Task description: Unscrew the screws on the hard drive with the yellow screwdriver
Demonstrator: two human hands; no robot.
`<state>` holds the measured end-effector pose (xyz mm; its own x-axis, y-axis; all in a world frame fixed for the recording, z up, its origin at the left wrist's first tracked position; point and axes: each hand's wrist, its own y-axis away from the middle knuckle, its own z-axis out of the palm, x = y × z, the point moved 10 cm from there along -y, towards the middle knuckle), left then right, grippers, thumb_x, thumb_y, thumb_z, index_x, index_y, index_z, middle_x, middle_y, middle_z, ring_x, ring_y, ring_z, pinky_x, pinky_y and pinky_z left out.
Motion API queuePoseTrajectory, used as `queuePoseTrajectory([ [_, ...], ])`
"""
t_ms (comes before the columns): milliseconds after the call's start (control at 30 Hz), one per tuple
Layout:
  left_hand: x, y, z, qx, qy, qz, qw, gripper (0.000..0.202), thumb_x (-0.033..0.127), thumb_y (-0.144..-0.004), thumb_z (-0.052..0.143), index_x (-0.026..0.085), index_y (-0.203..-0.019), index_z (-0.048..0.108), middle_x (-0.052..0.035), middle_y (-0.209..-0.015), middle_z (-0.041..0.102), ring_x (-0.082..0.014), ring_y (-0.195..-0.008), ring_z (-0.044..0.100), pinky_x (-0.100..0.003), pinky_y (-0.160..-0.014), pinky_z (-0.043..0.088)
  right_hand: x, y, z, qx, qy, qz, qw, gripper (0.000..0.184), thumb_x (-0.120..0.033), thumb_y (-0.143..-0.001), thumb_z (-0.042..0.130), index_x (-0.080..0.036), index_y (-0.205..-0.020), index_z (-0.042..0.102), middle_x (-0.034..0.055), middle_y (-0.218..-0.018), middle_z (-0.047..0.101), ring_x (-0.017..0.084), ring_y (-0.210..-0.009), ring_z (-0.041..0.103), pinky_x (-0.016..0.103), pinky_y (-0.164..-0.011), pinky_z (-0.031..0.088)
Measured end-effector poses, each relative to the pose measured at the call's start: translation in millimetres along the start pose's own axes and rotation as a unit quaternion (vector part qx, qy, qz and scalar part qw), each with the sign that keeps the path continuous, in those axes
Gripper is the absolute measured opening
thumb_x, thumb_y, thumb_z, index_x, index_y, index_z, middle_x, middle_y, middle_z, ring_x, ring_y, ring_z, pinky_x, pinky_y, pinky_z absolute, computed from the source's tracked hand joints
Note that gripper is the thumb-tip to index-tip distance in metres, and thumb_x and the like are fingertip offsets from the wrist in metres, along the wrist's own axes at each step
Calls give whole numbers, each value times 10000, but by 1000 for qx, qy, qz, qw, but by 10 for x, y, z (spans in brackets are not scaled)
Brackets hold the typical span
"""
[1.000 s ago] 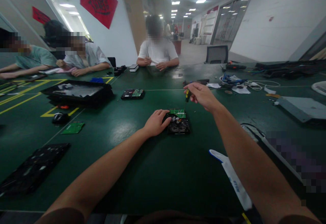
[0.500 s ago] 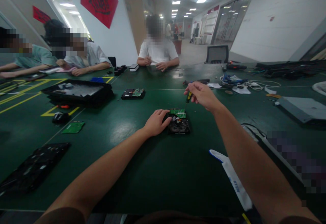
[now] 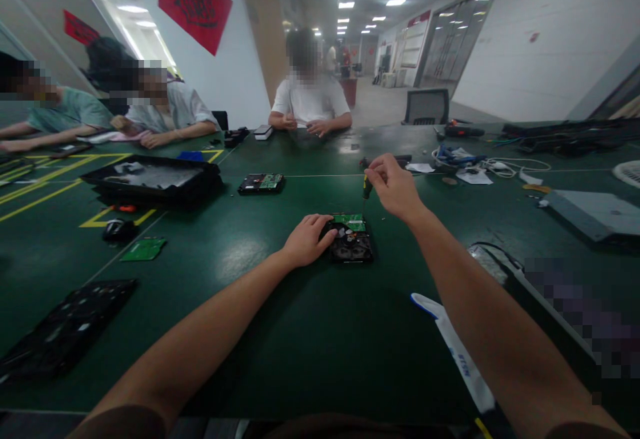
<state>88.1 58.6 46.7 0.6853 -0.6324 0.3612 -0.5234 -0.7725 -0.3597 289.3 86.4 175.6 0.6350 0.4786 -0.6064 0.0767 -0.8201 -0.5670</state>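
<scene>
A black hard drive (image 3: 351, 247) lies flat on the green table, with a green circuit board (image 3: 350, 222) across its far end. My left hand (image 3: 311, 239) grips the drive's left edge, thumb on top and fingers along the side. Between the fingertips of my right hand (image 3: 393, 184) is the handle of a yellow-and-black screwdriver (image 3: 367, 186). It stands nearly upright, its thin shaft pointing down at the far right corner of the drive. Whether the tip touches a screw is too small to tell.
Another hard drive (image 3: 261, 184) lies further off, left of a black tray (image 3: 155, 176)'s right side. At left are a loose green board (image 3: 144, 249) and a black panel (image 3: 70, 326). A grey metal box (image 3: 595, 212) and a white glove (image 3: 463, 352) lie right. A person (image 3: 310, 102) sits opposite.
My right hand has shifted slightly and turned its grip at the screwdriver's top; the screwdriver now stands more upright. My left hand and the hard drive stay where they were.
</scene>
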Motion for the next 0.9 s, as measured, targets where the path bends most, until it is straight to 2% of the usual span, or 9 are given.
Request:
queuePoseTrajectory([
  [133, 3, 0, -6, 4, 1, 4, 1000, 488, 499, -1063, 455, 186, -1422, 562, -139, -1310, 658, -312, -1301, 559, -489, -1139, 449, -75, 9, 1, 7, 22, -26, 999, 148, -372, -974, 616, -252, -1056, 586, 103, -1036, 725, 269, -927, 683, 437, -863, 515],
  [233, -6, 2, -2, 5, 0, 3, 1000, 480, 496, -1062, 459, 198, -1424, 562, -135, -1312, 657, -311, -1304, 557, -493, -1139, 448, -78, 12, 53, -11, 16, -27, 999, 203, -299, -927, 648, -250, -1113, 584, 108, -1075, 715, 272, -934, 680, 447, -880, 533],
  [367, -1, 4, 1, 6, -2, 6, 1000, 480, 496, -1064, 453, 197, -1425, 558, -133, -1312, 655, -306, -1307, 556, -490, -1145, 443, -117, 15, 90, -31, 34, -48, 998, 214, -333, -929, 664, -257, -1118, 597, 102, -1074, 703, 277, -958, 668, 456, -897, 536],
  [467, 9, 5, -4, 7, -1, 8, 1000, 485, 498, -1066, 449, 189, -1423, 559, -138, -1309, 657, -306, -1309, 556, -486, -1145, 442, -159, 14, 66, -22, 65, -68, 995, 172, -332, -945, 646, -255, -1095, 613, 105, -1056, 698, 290, -975, 658, 482, -920, 528],
  [633, -4, 3, 1, 5, -1, 1, 1000, 482, 500, -1062, 456, 200, -1424, 561, -139, -1317, 655, -314, -1304, 556, -500, -1128, 455, -151, 8, 42, -3, 69, -69, 995, 197, -206, -919, 606, -226, -1115, 609, 142, -1118, 686, 298, -1000, 656, 484, -922, 536],
  [733, -8, 2, 3, 5, 0, 1, 1000, 484, 499, -1061, 456, 199, -1427, 560, -140, -1309, 656, -313, -1305, 558, -499, -1130, 455, -114, 4, 50, -7, 55, -58, 997, 224, -249, -925, 635, -227, -1144, 593, 138, -1121, 681, 297, -995, 655, 477, -900, 542],
  [900, 3, 3, -8, 7, 5, 5, 1000, 484, 500, -1060, 456, 198, -1423, 562, -141, -1305, 656, -314, -1295, 563, -501, -1130, 455, -153, 11, 59, -13, 70, -82, 994, 170, -318, -942, 651, -250, -1088, 596, 123, -1119, 659, 299, -1023, 634, 478, -901, 536],
])
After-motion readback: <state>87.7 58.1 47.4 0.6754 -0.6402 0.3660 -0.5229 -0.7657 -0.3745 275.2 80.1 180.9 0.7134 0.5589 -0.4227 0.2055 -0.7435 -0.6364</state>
